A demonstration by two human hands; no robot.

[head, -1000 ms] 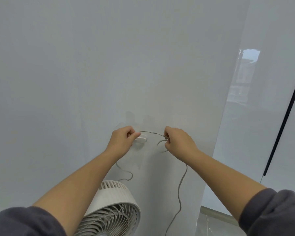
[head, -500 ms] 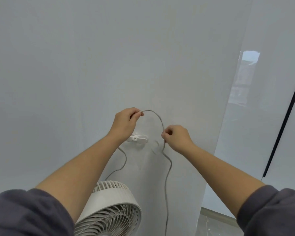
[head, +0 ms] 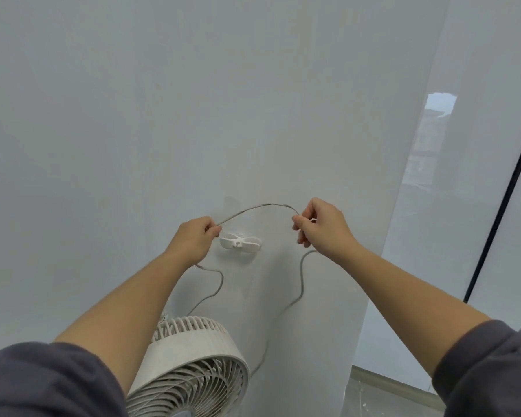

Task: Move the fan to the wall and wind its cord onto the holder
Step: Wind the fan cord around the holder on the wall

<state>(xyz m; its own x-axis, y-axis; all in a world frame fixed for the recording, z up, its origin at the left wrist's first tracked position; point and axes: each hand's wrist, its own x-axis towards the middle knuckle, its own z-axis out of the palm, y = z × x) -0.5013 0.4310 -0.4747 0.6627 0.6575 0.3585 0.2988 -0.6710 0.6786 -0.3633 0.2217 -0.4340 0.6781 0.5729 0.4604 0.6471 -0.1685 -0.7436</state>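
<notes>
A white round fan [head: 190,365] stands low against the white wall [head: 133,130]. Its thin grey cord [head: 259,206] arcs above a small white holder [head: 240,242] fixed to the wall. My left hand [head: 193,240] pinches the cord just left of the holder. My right hand [head: 322,228] pinches it to the right, higher than the holder. From each hand the cord hangs down in loose loops toward the fan. No cord lies on the holder's arms.
A glossy white panel [head: 463,176] meets the wall on the right, with a black vertical strip [head: 500,206] beside it. A pale ledge [head: 397,386] runs along the bottom right.
My hands have spread apart: the right moved right and up, the left dropped to beside the holder. The cord's tall loop has flattened into a wide arc above the holder.
</notes>
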